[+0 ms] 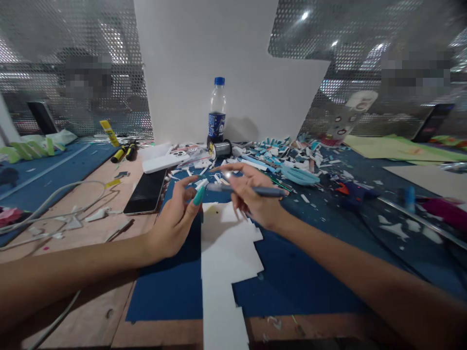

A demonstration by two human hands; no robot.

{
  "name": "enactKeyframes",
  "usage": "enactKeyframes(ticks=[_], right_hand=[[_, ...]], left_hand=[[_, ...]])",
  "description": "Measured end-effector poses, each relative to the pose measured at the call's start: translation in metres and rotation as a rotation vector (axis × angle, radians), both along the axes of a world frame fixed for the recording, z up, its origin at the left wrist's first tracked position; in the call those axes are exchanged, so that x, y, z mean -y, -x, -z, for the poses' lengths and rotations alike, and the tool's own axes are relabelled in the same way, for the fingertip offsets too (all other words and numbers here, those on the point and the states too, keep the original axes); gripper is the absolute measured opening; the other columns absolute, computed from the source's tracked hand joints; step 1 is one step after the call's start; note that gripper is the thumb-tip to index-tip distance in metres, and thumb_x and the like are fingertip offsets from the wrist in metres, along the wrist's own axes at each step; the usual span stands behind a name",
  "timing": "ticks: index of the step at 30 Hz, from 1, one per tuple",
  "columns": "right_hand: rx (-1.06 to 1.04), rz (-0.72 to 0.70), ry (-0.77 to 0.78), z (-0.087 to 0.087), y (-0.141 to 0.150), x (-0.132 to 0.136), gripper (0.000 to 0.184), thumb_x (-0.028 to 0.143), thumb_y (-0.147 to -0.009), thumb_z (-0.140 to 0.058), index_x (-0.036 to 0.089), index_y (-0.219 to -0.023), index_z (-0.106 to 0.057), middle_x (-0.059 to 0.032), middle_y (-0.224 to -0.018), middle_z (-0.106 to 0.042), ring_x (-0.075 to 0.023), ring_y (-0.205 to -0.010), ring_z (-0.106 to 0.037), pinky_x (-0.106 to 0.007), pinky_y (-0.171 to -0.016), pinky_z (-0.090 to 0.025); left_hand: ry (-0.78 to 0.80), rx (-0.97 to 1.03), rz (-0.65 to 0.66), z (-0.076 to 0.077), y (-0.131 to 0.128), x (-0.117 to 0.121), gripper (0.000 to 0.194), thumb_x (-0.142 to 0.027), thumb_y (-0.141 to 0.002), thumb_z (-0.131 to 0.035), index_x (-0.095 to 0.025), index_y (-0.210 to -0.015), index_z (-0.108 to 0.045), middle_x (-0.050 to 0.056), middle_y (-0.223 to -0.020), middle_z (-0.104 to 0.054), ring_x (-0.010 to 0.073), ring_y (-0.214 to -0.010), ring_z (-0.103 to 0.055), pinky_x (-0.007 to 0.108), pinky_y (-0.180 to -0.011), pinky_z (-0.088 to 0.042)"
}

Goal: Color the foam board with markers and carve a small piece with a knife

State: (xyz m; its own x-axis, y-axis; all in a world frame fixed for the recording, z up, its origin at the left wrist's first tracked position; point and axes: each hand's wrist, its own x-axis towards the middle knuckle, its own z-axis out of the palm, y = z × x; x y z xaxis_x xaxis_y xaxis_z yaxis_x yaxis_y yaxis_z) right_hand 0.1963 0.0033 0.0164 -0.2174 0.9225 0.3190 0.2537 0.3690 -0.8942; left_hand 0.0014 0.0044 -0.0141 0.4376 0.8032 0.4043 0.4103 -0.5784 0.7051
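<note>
My right hand (251, 197) is closed around a dark grey craft knife (268, 191), held level with its tip pointing left. My left hand (178, 209) hovers just left of that tip, teal-nailed fingers curled and pinching a small white scrap (202, 183). Both hands hang over a stepped white foam-board piece (226, 253) lying on the blue cutting mat (292, 277).
A black phone (146, 192) and white phone (164, 162) lie left of the mat. A blue-capped bottle (217, 112) and wire spool (221, 149) stand before a white board (226, 63). Blue and white offcuts (288, 153), blue scissors (299, 176), cables (54, 194).
</note>
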Motion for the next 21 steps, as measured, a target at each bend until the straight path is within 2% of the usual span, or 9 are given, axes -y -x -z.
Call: enactKeyframes(ticks=[2, 3, 4, 6, 9, 11, 13, 16, 21], right_hand=[[0.217, 0.221, -0.099, -0.004, -0.016, -0.014, 0.039, 0.046, -0.094, -0.034, 0.014, -0.114, -0.046, 0.0023, -0.055, -0.056, -0.0104, -0.040, -0.050, -0.021, -0.039, -0.038], [0.443, 0.306, -0.168, -0.005, -0.027, -0.021, 0.036, 0.041, -0.096, -0.030, 0.013, -0.109, -0.048, -0.0006, -0.060, -0.058, -0.0119, -0.046, -0.054, -0.022, -0.043, -0.041], [0.741, 0.325, -0.216, -0.006, -0.038, -0.028, 0.032, 0.037, -0.096, -0.032, 0.014, -0.106, -0.051, -0.0034, -0.066, -0.061, -0.0140, -0.056, -0.059, -0.024, -0.051, -0.044], [0.919, 0.338, -0.222, -0.009, -0.062, -0.040, 0.023, 0.030, -0.086, -0.052, 0.012, -0.097, -0.059, -0.0098, -0.073, -0.063, -0.0224, -0.070, -0.061, -0.031, -0.058, -0.044], [1.059, 0.383, -0.213, -0.013, -0.087, -0.048, 0.022, 0.017, -0.082, -0.051, 0.011, -0.098, -0.064, -0.0170, -0.087, -0.063, -0.0314, -0.092, -0.057, -0.036, -0.067, -0.044], [1.114, 0.398, -0.206, -0.016, -0.095, -0.049, 0.030, 0.016, -0.083, -0.047, 0.012, -0.109, -0.062, -0.0171, -0.097, -0.064, -0.0338, -0.105, -0.052, -0.039, -0.075, -0.043], [1.152, 0.410, -0.198, -0.019, -0.098, -0.048, 0.036, 0.019, -0.084, -0.047, 0.012, -0.117, -0.058, -0.0166, -0.103, -0.064, -0.0347, -0.109, -0.049, -0.043, -0.081, -0.042], [1.185, 0.394, -0.166, -0.021, -0.101, -0.049, 0.037, 0.028, -0.082, -0.052, 0.010, -0.114, -0.058, -0.0177, -0.110, -0.061, -0.0332, -0.105, -0.052, -0.042, -0.083, -0.042], [1.201, 0.307, -0.002, -0.017, -0.108, -0.053, 0.036, 0.042, -0.073, -0.062, 0.014, -0.095, -0.059, -0.0146, -0.095, -0.064, -0.0258, -0.079, -0.060, -0.033, -0.061, -0.045]], left_hand=[[0.001, -0.038, 0.028, 0.000, 0.001, 0.000, 0.043, -0.041, -0.097, -0.027, -0.014, -0.131, -0.024, 0.002, -0.083, -0.054, 0.0093, -0.055, -0.049, 0.022, -0.052, -0.039], [-0.017, -0.074, 0.073, 0.000, 0.002, 0.001, 0.040, -0.039, -0.097, -0.027, -0.015, -0.129, -0.027, 0.002, -0.084, -0.054, 0.0092, -0.055, -0.049, 0.022, -0.053, -0.040], [-0.051, -0.113, 0.135, -0.001, 0.004, 0.001, 0.037, -0.037, -0.098, -0.027, -0.015, -0.127, -0.032, 0.002, -0.083, -0.055, 0.0094, -0.055, -0.050, 0.022, -0.053, -0.040], [-0.165, -0.186, 0.292, -0.002, 0.006, 0.003, 0.030, -0.034, -0.097, -0.027, -0.016, -0.118, -0.040, 0.002, -0.080, -0.057, 0.0106, -0.058, -0.052, 0.022, -0.055, -0.040], [-0.359, -0.276, 0.505, -0.004, 0.007, 0.005, 0.026, -0.031, -0.097, -0.027, -0.016, -0.109, -0.044, 0.003, -0.078, -0.060, 0.0124, -0.061, -0.055, 0.022, -0.056, -0.040], [-0.424, -0.301, 0.534, -0.005, 0.007, 0.007, 0.023, -0.028, -0.096, -0.027, -0.015, -0.106, -0.044, 0.003, -0.076, -0.060, 0.0127, -0.060, -0.055, 0.022, -0.056, -0.041], [-0.436, -0.310, 0.489, -0.006, 0.007, 0.007, 0.021, -0.024, -0.095, -0.027, -0.015, -0.104, -0.043, 0.002, -0.072, -0.059, 0.0122, -0.058, -0.054, 0.021, -0.055, -0.040], [-0.449, -0.316, 0.456, -0.007, 0.005, 0.007, 0.018, -0.023, -0.095, -0.027, -0.016, -0.101, -0.043, 0.001, -0.070, -0.059, 0.0121, -0.056, -0.054, 0.021, -0.053, -0.040], [-0.498, -0.339, 0.458, -0.007, 0.004, 0.007, 0.018, -0.022, -0.095, -0.026, -0.016, -0.095, -0.043, 0.001, -0.068, -0.058, 0.0124, -0.054, -0.053, 0.022, -0.051, -0.039]])
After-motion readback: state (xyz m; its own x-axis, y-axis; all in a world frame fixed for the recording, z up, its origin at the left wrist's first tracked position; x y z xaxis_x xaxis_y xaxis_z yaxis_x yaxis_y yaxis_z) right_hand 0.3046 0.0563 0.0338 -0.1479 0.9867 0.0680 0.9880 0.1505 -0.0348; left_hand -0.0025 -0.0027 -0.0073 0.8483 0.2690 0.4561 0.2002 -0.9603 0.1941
